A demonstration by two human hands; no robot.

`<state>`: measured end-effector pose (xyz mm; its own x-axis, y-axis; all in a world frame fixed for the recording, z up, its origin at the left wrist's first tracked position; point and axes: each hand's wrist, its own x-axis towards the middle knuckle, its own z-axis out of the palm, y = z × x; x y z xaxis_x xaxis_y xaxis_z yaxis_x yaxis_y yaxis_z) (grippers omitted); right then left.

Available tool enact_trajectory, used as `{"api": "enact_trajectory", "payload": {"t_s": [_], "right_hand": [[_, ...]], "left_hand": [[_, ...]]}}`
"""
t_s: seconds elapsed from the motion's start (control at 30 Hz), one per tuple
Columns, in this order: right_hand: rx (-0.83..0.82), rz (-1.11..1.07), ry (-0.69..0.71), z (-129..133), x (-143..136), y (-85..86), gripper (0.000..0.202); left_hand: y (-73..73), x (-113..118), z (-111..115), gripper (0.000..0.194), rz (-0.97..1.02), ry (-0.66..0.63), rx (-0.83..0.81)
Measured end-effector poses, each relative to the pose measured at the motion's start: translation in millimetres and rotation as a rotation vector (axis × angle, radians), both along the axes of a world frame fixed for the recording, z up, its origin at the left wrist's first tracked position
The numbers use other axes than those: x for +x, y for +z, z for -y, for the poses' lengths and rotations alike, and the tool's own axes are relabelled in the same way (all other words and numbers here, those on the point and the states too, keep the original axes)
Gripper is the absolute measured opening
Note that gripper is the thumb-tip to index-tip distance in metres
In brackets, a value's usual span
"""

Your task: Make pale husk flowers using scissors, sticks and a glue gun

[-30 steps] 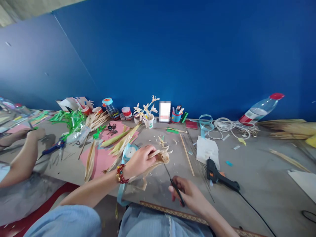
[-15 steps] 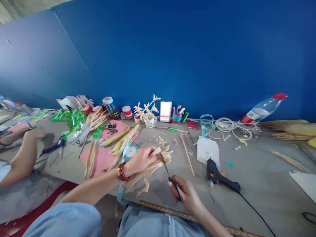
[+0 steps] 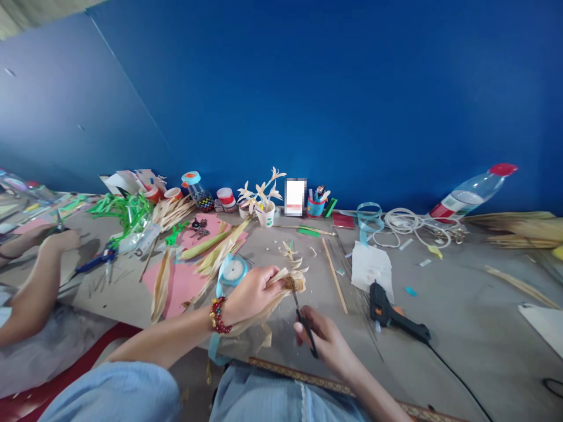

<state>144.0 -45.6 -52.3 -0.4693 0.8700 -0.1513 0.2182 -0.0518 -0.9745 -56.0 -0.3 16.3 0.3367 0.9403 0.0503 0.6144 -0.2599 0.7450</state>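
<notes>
My left hand (image 3: 255,293), with a red bead bracelet at its wrist, is closed on a bundle of dry corn husk (image 3: 297,282) whose pale curled end sticks out past my fingers. Black-handled scissors (image 3: 305,328) sit in my right hand (image 3: 323,331), their blades pointing up and touching the husk end. Longer husk strips trail below my left hand over the table. Just beyond the hands lie small husk scraps (image 3: 289,251). A roll of light blue ribbon (image 3: 233,270) rests beside my left hand.
A black glue gun (image 3: 396,316) lies to the right near a white paper (image 3: 372,266). Husk flowers stand in a white cup (image 3: 266,215) by the wall. A tilted bottle (image 3: 470,196) leans at the back right. Another person's hand (image 3: 65,240) is at far left.
My right hand and the scissors have shifted slightly up and left, with the blades now at the husk end. The husk end has turned a little.
</notes>
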Motion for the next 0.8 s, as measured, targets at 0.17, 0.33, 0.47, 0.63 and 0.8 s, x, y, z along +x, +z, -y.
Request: {"api": "enact_trajectory", "payload": {"t_s": [0.17,0.33,0.47,0.63,0.8], "right_hand": [[0.053,0.075,-0.061,0.0,-1.0,-5.5,0.048],[0.011,0.037,-0.116,6.6,-4.8,-10.6,0.05],[-0.032,-0.022,-0.06,5.9,-8.7,-3.3,0.048],[-0.042,-0.046,-0.032,-3.1,-14.9,11.4,0.043],[-0.019,0.002,-0.101,-7.7,-19.5,-0.6,0.04]], "left_hand": [[-1.1,-1.2,-5.3,0.016,0.022,0.018,0.033],[-7.2,-3.9,-10.4,0.022,0.067,0.011,-0.013],[-10.4,-1.7,-5.6,0.02,0.053,0.008,-0.023],[-6.4,4.9,4.7,0.019,0.033,0.016,0.002],[-0.1,5.1,3.9,0.017,0.104,0.021,-0.008]]}}
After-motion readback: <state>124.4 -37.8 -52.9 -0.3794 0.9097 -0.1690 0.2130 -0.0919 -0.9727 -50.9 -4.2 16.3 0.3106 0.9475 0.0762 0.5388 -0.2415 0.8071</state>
